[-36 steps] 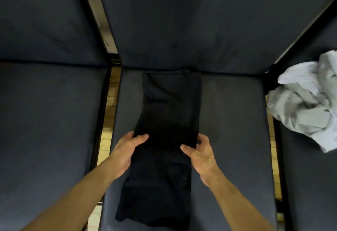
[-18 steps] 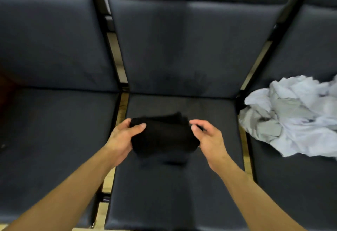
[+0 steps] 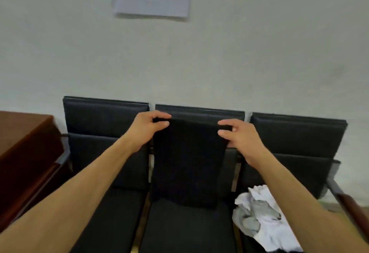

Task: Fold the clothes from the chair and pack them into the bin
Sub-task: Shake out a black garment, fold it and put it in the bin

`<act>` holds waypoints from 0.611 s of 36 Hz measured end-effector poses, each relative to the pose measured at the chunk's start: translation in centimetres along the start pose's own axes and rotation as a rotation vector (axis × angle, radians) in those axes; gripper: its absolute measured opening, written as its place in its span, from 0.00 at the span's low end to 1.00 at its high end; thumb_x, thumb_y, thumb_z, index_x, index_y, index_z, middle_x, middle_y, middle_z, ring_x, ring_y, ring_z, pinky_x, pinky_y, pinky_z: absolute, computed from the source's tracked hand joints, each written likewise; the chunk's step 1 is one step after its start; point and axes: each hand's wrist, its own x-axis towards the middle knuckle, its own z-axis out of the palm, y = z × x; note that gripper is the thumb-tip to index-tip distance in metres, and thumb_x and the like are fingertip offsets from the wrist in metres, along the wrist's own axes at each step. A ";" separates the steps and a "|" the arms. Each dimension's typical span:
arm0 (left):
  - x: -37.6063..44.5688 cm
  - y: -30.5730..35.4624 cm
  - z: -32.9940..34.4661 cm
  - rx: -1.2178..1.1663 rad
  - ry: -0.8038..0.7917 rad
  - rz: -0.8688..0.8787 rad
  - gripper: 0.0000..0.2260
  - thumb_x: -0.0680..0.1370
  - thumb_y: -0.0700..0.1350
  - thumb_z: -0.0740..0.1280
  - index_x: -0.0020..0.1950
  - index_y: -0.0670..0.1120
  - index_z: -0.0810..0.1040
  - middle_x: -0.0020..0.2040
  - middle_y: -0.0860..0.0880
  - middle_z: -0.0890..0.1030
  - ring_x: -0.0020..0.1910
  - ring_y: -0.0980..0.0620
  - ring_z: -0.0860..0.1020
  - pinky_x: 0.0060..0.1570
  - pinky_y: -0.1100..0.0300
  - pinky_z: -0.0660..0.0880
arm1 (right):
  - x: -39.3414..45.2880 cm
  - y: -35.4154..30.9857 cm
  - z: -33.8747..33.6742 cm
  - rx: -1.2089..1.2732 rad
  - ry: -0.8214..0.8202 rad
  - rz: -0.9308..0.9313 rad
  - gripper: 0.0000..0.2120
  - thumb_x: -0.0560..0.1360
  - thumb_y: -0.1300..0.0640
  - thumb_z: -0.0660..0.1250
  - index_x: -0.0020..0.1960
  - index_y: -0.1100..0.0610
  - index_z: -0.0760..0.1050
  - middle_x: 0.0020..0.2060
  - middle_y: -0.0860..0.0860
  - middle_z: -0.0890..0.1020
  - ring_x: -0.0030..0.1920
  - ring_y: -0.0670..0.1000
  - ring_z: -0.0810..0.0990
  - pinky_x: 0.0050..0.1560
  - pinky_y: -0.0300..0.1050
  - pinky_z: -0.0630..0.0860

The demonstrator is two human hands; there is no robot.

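**Black garment held up, mid-fold**

Both hands have the black garment (image 3: 187, 162) lifted in the centre of the frame, in front of the middle chair (image 3: 199, 113) of a row of three. The left hand (image 3: 146, 128) pinches its upper left corner between thumb and curled fingers; the right hand (image 3: 239, 136) grips the upper right edge, fingers partly extended over the cloth. The garment hangs as a long panel, its lower hem reaching down near the seat.

This looks like the folding step: the piece seems already narrowed lengthwise and is being held by one end. The next move probably calls for bringing the ends together, or laying it on the seat to halve it, with the edges kept aligned.

A crumpled white garment (image 3: 263, 218) lies on the right-hand seat, lower right, not yet folded. No bin is in view.
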 end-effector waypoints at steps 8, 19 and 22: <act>1.1 9.8 -2.4 -0.090 0.043 0.150 0.09 0.77 0.38 0.67 0.46 0.51 0.81 0.48 0.49 0.82 0.48 0.52 0.80 0.42 0.62 0.77 | -0.7 -10.7 -3.3 -0.051 0.112 -0.186 0.10 0.75 0.64 0.66 0.51 0.51 0.77 0.51 0.53 0.80 0.54 0.53 0.80 0.55 0.51 0.79; 3.9 18.7 -1.3 -0.170 -0.112 0.111 0.08 0.82 0.43 0.60 0.52 0.48 0.79 0.53 0.46 0.79 0.55 0.48 0.76 0.57 0.54 0.75 | -1.9 -16.5 -6.2 0.051 0.210 -0.121 0.06 0.80 0.62 0.60 0.51 0.59 0.76 0.52 0.55 0.77 0.54 0.55 0.76 0.53 0.53 0.78; 4.2 20.2 -0.4 -0.284 -0.189 0.083 0.07 0.80 0.42 0.63 0.55 0.44 0.79 0.57 0.43 0.79 0.59 0.47 0.77 0.62 0.53 0.73 | -2.9 -17.8 -7.5 0.131 0.126 -0.085 0.05 0.78 0.62 0.64 0.52 0.63 0.75 0.48 0.54 0.79 0.49 0.51 0.77 0.52 0.50 0.77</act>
